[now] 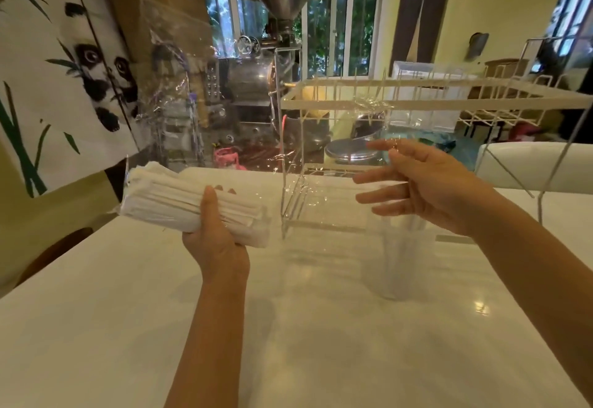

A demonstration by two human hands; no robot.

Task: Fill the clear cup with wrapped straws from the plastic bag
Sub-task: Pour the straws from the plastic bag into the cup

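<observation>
My left hand (215, 240) grips a clear plastic bag (167, 197) packed with white paper-wrapped straws, held level above the white table. The bag's open end points right, toward my right hand. A clear cup (393, 263) stands on the table at the right with a few wrapped straws (409, 226) upright in it. My right hand (420, 187) hovers just above the cup, fingers spread and pointing left, holding nothing. It hides the tops of the straws in the cup.
A white wire rack (417, 96) draped in clear film stands on the white table (288, 343) behind the cup. More clear bags (173, 86) hang at the back left by a panda picture (96, 80). A white chair back (529, 163) stands at the right.
</observation>
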